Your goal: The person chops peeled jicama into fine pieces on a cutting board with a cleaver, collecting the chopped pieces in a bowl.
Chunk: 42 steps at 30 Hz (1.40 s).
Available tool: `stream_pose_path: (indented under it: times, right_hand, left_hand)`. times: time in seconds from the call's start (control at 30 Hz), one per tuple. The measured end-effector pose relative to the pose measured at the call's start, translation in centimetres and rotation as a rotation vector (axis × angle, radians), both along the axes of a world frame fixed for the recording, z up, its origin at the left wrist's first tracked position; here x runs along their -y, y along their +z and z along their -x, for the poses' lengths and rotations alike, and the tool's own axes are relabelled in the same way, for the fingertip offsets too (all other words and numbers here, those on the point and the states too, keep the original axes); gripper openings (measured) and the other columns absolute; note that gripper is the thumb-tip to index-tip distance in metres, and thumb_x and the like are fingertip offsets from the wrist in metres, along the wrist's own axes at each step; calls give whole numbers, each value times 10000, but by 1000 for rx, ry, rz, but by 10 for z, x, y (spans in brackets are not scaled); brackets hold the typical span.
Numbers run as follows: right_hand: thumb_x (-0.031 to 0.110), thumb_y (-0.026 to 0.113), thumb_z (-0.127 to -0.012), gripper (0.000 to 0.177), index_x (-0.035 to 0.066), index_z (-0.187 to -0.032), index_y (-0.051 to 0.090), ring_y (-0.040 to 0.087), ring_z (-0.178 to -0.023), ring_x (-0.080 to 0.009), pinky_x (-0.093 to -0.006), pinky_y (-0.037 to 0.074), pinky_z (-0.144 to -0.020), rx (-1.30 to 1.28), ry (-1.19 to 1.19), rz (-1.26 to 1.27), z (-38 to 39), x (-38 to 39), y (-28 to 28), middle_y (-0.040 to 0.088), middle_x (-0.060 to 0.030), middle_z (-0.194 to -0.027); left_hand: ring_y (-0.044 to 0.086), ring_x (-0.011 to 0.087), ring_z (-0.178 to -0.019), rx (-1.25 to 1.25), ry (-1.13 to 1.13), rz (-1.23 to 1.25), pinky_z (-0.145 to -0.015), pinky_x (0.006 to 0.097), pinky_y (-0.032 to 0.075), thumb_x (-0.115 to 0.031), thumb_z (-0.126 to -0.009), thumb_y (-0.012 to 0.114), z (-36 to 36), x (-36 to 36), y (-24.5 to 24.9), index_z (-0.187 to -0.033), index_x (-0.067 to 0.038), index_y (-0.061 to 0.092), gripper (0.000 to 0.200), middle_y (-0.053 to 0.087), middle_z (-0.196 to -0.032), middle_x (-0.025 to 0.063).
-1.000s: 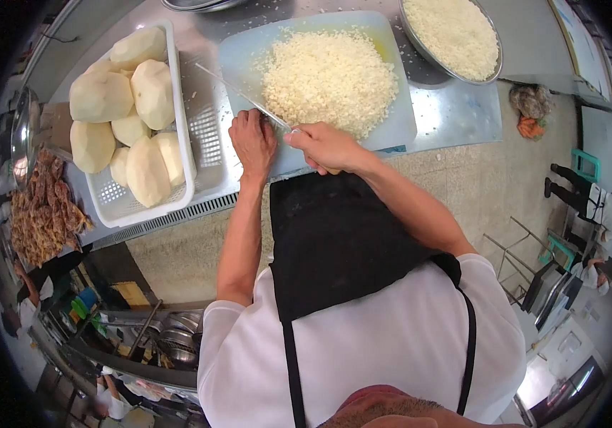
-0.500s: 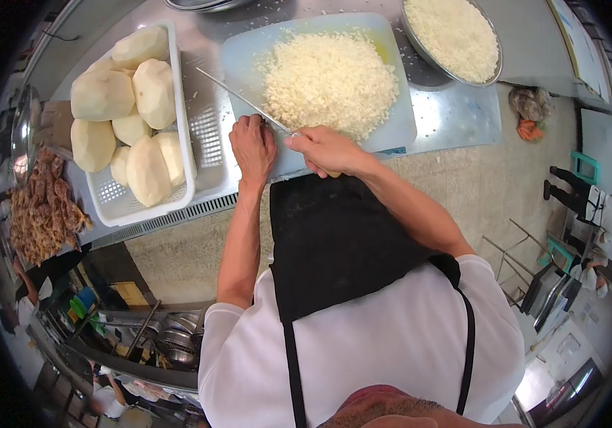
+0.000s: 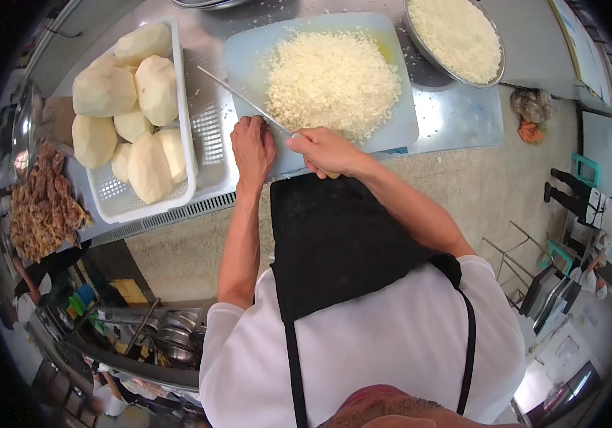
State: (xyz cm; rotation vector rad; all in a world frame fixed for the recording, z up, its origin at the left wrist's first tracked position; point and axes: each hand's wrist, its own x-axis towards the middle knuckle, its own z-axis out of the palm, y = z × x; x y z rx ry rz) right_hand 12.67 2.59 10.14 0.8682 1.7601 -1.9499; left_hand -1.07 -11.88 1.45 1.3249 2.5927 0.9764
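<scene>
My right hand (image 3: 331,151) is wrapped round the handle of a knife (image 3: 249,102), its long blade pointing up and left across the near left part of a pale blue cutting board (image 3: 249,53). On the board lies a wide heap of finely chopped, cream-white food (image 3: 334,85), beyond the blade. My left hand (image 3: 253,148) rests at the board's near left edge, close to the blade, with fingers bent and pressed together. Whatever lies under those fingertips is hidden.
To the left, a white plastic basket (image 3: 183,107) holds several large peeled pale roots or tubers (image 3: 150,167). Brown meat-like pieces (image 3: 45,207) lie farther left. A metal bowl (image 3: 420,44) of the same chopped food stands right of the board. Another person (image 3: 602,207) is far right.
</scene>
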Motion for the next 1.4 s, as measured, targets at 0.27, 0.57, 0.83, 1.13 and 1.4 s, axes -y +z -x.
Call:
stream_pose_path:
  times: [0.27,0.57,0.83,1.13,1.4]
  right_hand:
    - [462,522,-1044,431,63,-902,598,522,-466,-110,-280,397,-414,-135,-47,-79,-5,5,0,539,-19,-627]
    - [481,503,-1053,449,62,-934,613,534,-465,-102,-274,404,-419,-81,-109,-110,-15,-9,-19,532,-11,-611]
    - [437,527,-1037,430,28,-980,644,550,-453,-130,-313,419,-401,-79,-115,-96,-13,1,-8,559,-39,-585]
    - [424,509,-1050,396,48,-996,622,518,-443,-113,-296,401,-415,-79,-46,-70,-14,3,-2,538,-26,-595]
    - [420,528,-1047,405,44,-1135,649,514,-436,-112,-302,403,-420,-92,-62,-102,-19,11,-10,528,-21,-581]
  left_hand:
    - [581,357,-902,-2,-19,6,-801,460,432,-39,-818,664,0,2,1,-981,-35,649,163,607,-928,146]
    - [593,350,-874,-99,32,-17,-796,453,447,-39,-794,687,18,-27,-5,-942,-50,675,148,635,-891,128]
    - [592,384,-833,-11,1,15,-769,482,460,-42,-742,624,21,-27,1,-896,-11,669,164,624,-833,170]
    - [585,392,-784,7,1,-33,-730,487,458,-42,-721,647,19,-24,5,-832,-4,634,118,616,-789,175]
    - [589,384,-796,-49,-33,-54,-739,480,463,-45,-746,668,19,-18,-5,-843,-8,645,107,621,-809,163]
